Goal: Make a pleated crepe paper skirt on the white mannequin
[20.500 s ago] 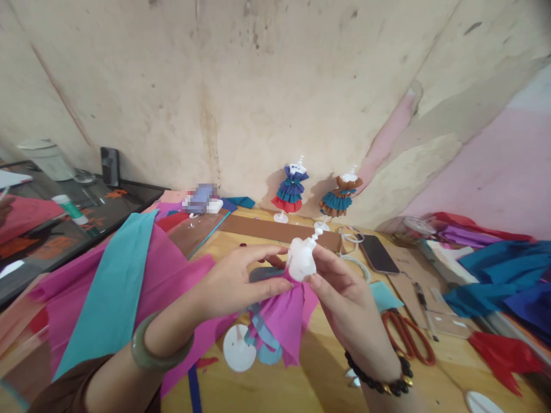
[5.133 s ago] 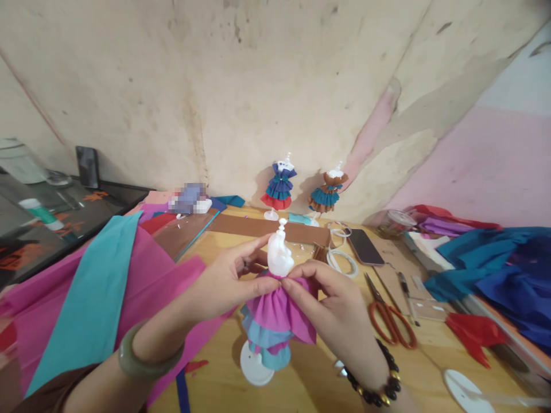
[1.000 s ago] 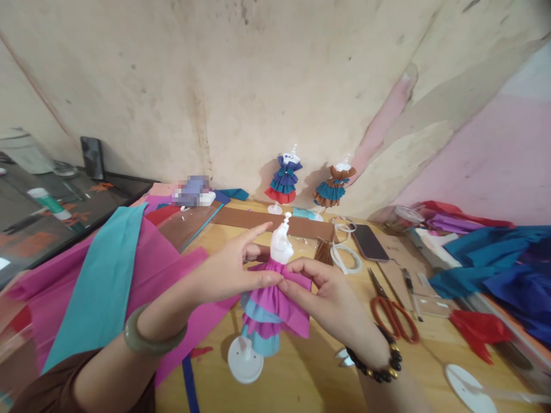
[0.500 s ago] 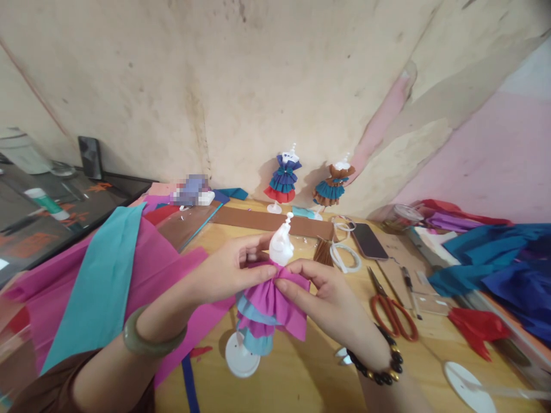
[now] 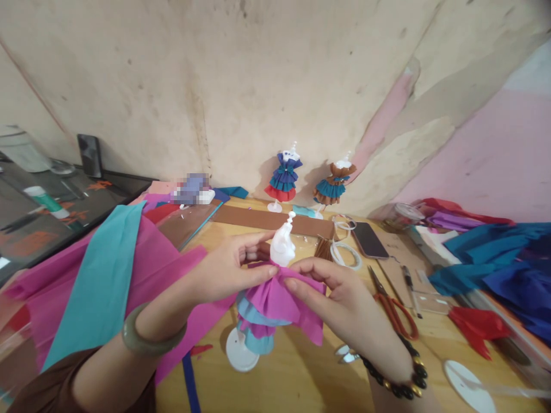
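Note:
A small white mannequin (image 5: 282, 246) on a round white base (image 5: 241, 351) stands tilted before me, dressed in tiers of light blue paper (image 5: 258, 312) and magenta. Around its waist runs a gathered magenta crepe paper strip (image 5: 279, 301), its loose end hanging to the right. My left hand (image 5: 241, 264) is closed at the mannequin's side, thumb pressing the strip at the waist. With thumb and fingers my right hand (image 5: 325, 292) pinches the same strip a little further right.
Two dressed mannequins, one blue and red (image 5: 284, 178), one brown and teal (image 5: 333, 186), stand by the wall. Right lie scissors (image 5: 394, 310), a phone (image 5: 369, 240), a pen (image 5: 411, 289) and a white stand (image 5: 467, 384). Magenta and turquoise sheets (image 5: 97, 275) spread at left.
My right hand has moved slightly right and away from the mannequin, drawing the magenta strip's loose end with it. My left hand stays at the waist.

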A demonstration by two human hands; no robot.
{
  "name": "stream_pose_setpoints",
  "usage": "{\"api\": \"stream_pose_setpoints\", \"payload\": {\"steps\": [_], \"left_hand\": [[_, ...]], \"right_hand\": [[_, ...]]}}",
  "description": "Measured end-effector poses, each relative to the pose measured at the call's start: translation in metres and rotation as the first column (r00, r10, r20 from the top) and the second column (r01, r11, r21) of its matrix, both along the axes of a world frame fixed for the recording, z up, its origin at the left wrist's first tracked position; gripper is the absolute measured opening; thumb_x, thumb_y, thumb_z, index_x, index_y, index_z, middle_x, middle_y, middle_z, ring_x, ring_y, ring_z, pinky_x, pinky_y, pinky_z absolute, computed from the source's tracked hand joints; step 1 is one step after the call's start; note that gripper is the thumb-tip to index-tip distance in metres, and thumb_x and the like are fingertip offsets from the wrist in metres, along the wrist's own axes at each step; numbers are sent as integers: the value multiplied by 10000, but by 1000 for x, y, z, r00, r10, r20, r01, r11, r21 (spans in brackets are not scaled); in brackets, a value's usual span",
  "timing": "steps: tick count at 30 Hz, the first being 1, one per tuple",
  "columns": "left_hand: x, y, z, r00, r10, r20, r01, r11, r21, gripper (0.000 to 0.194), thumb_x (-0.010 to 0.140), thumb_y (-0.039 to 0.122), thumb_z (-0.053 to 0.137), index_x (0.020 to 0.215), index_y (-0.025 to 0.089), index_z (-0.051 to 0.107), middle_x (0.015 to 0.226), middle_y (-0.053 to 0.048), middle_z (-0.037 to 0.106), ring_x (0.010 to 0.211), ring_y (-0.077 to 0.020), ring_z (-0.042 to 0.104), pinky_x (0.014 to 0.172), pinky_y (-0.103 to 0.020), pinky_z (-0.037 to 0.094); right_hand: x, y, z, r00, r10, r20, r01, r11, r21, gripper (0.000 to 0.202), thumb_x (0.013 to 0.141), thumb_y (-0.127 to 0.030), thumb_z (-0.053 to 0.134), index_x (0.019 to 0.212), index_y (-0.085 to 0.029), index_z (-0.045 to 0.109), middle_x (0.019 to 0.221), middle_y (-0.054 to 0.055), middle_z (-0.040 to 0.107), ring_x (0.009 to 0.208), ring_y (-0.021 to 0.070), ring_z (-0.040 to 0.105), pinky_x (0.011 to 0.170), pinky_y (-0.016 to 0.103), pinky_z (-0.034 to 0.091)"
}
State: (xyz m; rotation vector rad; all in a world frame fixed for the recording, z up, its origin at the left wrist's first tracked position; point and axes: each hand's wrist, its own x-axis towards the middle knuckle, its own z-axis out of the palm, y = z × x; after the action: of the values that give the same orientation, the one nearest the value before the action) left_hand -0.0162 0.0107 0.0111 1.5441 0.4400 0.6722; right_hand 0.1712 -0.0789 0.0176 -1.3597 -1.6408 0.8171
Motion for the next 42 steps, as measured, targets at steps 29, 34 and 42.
{"api": "stream_pose_setpoints", "payload": {"steps": [29, 34, 42], "left_hand": [[3, -5, 5, 999, 47, -15, -46, 996, 78, 554, 834, 130, 663, 1372, 165, 537, 1220, -120, 699, 1117, -271, 655, 957, -401, 514], [4, -7, 5, 997, 77, -15, -76, 995, 60, 547, 823, 144, 681, 1353, 168, 551, 1194, -119, 712, 1130, -281, 654, 964, -418, 516], [3, -8, 4, 996, 91, -5, -91, 996, 13, 588, 821, 163, 704, 1373, 127, 505, 1190, -143, 709, 1118, -274, 664, 975, -415, 517]], "right_hand": [[-2, 3, 1, 998, -63, -2, 63, 994, 87, 131, 857, -279, 652, 770, -213, 724, 731, 11, 746, 675, 167, 681, 655, 265, 542], [-6, 3, -1, 993, -118, -3, 118, 988, 99, 134, 837, -283, 651, 729, -212, 689, 683, 4, 721, 628, 163, 654, 609, 263, 516], [-9, 2, -2, 983, -182, 17, 178, 975, 131, 190, 873, -319, 624, 716, -215, 646, 652, 2, 694, 593, 153, 641, 577, 250, 511]]}}
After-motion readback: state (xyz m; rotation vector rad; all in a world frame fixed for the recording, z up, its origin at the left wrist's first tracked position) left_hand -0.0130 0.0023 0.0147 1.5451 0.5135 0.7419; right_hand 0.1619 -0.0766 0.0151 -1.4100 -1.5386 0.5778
